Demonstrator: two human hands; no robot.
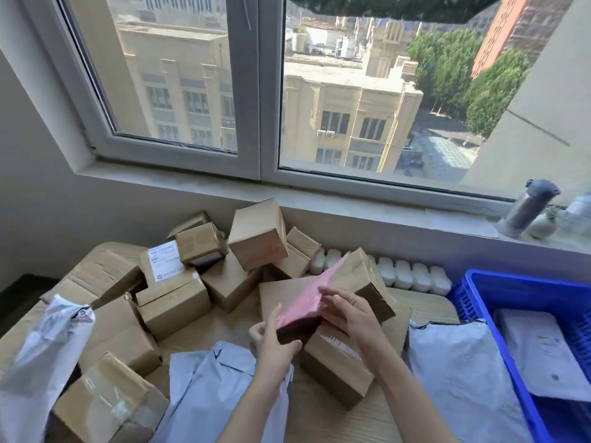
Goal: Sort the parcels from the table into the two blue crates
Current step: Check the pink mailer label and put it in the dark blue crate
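Two hands held one pink parcel (305,298) above the boxes (174,302) at the middle of the table (428,306) — left hand (275,342) gripping its near end, right hand (350,318) curled along its side. The crate (473,284) stood to the right. We judged the slick wrap might slip on the carry — or a forearm might topple a stacked box.

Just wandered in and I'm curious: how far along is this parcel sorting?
Early days, it seems. Done: the blue crate already holds a white flat parcel. In hand: the left hand and right hand hold a pink parcel over the table. Left: a heap of cardboard boxes and several pale mailer bags lie on the table. The second crate is out of view.
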